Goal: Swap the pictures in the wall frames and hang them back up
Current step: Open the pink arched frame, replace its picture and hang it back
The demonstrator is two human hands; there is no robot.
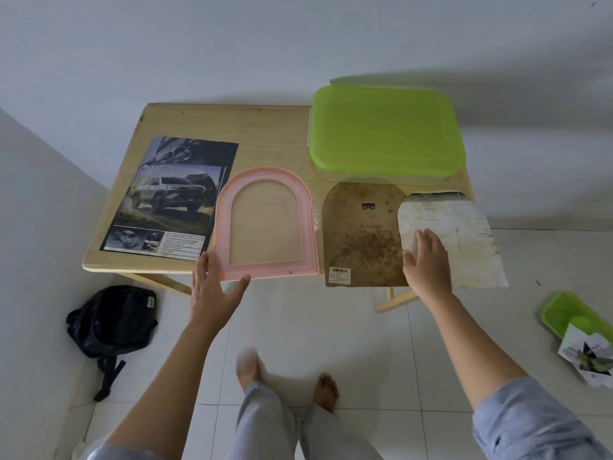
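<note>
Rolled pale blue sleeves (527,423), light grey trousers (265,423), bare feet (326,391)

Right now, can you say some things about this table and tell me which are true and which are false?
1. The pink frame has no picture in it. True.
2. The right hand holds the frame. False: it rests flat on the pale paper.
3. The green-lidded box stands on the table. True.
4. The black bag lies on the table. False: it lies on the floor.
5. The brown board lies between the frame and the paper. True.
</note>
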